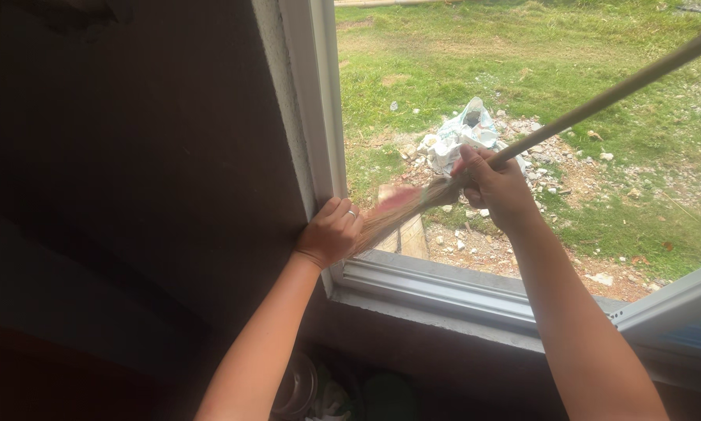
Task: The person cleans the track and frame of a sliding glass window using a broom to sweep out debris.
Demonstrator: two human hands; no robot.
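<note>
You are in the middle of sweeping the lower left corner of the window frame (328,117): your right hand (497,187) is wrapped tight around the broom (568,118) just where its long pale handle meets the bristle head, and the handle runs up and away to the far right. The bristles (393,214) fan toward the corner, their tips right beside your left hand (331,232), which rests curled against the frame's upright where it meets the dark wall (148,156), fingers folded in and holding nothing, as far as can be seen. The sill (436,284) lies just below the bristles. Judging from this, the next stroke calls for a short, firm drag along the sill's groove toward the right, keeping the bristle tips pressed down and your left fingers out of their path.
</note>
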